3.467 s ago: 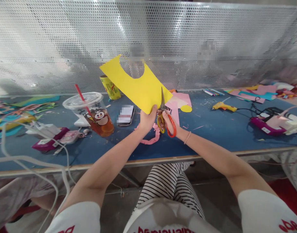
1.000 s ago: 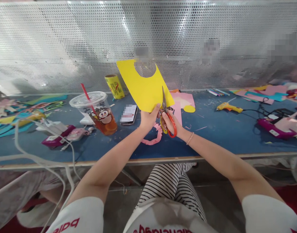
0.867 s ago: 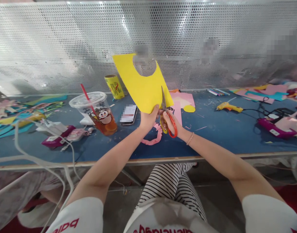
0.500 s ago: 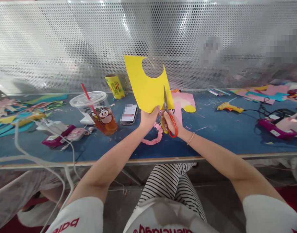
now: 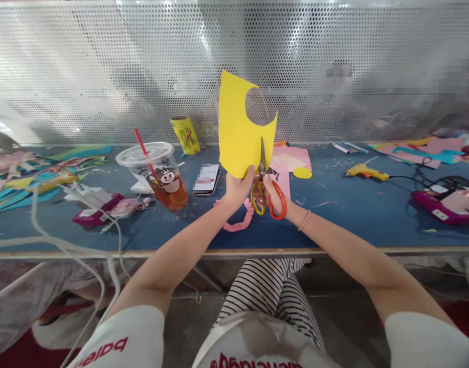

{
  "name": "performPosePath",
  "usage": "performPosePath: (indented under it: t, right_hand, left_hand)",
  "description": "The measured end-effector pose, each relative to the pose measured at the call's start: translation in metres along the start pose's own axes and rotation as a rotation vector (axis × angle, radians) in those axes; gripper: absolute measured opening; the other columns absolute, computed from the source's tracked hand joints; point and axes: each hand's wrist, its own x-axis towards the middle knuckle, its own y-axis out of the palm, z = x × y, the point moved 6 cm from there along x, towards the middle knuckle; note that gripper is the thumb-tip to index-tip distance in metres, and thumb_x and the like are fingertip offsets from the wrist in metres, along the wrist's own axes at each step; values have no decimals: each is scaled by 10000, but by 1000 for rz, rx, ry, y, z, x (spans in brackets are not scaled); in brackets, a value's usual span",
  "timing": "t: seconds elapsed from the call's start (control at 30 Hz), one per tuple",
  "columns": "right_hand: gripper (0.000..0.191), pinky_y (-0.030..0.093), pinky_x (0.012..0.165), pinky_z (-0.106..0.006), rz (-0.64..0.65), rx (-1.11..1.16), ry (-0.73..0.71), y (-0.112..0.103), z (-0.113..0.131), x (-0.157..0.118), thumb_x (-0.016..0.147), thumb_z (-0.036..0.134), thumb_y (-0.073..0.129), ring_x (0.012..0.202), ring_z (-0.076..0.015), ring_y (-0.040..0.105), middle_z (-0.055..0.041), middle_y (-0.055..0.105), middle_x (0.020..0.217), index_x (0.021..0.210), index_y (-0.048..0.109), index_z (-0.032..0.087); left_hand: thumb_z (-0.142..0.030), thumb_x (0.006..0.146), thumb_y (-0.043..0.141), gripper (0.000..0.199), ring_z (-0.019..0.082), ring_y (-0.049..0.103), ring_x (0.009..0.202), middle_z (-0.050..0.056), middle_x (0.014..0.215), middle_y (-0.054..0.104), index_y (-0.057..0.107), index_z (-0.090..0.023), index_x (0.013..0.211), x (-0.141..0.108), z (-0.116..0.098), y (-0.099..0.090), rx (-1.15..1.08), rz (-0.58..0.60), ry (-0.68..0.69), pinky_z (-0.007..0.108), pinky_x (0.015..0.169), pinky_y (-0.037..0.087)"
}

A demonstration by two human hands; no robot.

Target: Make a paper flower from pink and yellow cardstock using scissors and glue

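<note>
My left hand (image 5: 239, 189) grips the lower edge of a yellow sheet of paper (image 5: 234, 122), which stands raised above the table with a round cut-out near its top right. In my right hand (image 5: 274, 193) is a pair of scissors (image 5: 278, 202) with one red and one yellow handle loop. Their blades point up against the lower right part of the sheet, slightly parted. Behind my hands lie pink paper (image 5: 284, 181) and a yellow paper oval (image 5: 302, 173). Below them is a pink crinkled paper ring (image 5: 240, 224), partly covered by my left hand.
Left of my hands are a phone (image 5: 206, 180), a lidded drink cup (image 5: 167, 179) with a red straw, and a yellow roll (image 5: 186, 135). A yellow glue gun (image 5: 368, 172) lies to the right. Purple power blocks (image 5: 445, 208) with cables sit near both ends. A perforated metal panel (image 5: 150, 66) rises behind.
The yellow sheet has turned, its top swinging to the right, and its cut-out has shifted right. The scissors' handle loops have spread further apart. Both hands keep their holds.
</note>
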Motion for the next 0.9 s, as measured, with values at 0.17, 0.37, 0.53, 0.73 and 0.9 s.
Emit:
performPosePath:
  t: [0.17,0.37,0.53,0.73,0.9]
  right_hand:
    - [407,372,406,-266,-54,-52,-3,-4,-5,2,826,657,451,468,-102,412,53,427,634,948,423,269]
    - [372,329,384,-248,-76,-103,-52,-2,0,-2,828,606,507,443,-87,368,71,384,601,921,394,264]
    - [398,377,412,-256,-82,-68,-76,-7,0,0,826,642,470,478,-91,406,55,418,635,889,403,255]
    - [348,344,390,-244,-110,-87,-85,-11,0,1,842,596,491,447,-83,380,68,397,610,898,405,264]
    - [389,337,385,-260,-132,-117,-80,-13,2,0,821,634,490,443,-93,378,66,402,606,902,403,263]
  left_hand:
    - [-353,789,608,255,176,632,731,30,609,600,535,-185,611,-1,0,2,-42,2,-43,307,729,519]
    - [-373,794,598,323,118,521,503,-1,518,535,500,-187,549,-1,0,4,-133,36,-111,283,569,487]
    - [-382,763,629,271,154,612,643,23,581,595,542,-179,605,-2,4,7,-154,45,-117,290,647,516]
    - [-370,748,638,256,151,600,610,14,565,578,537,-177,614,-2,4,8,-176,55,-140,288,608,507]
    - [-357,767,610,271,123,517,488,-3,511,517,510,-179,588,-2,4,8,-170,104,-157,286,522,465]
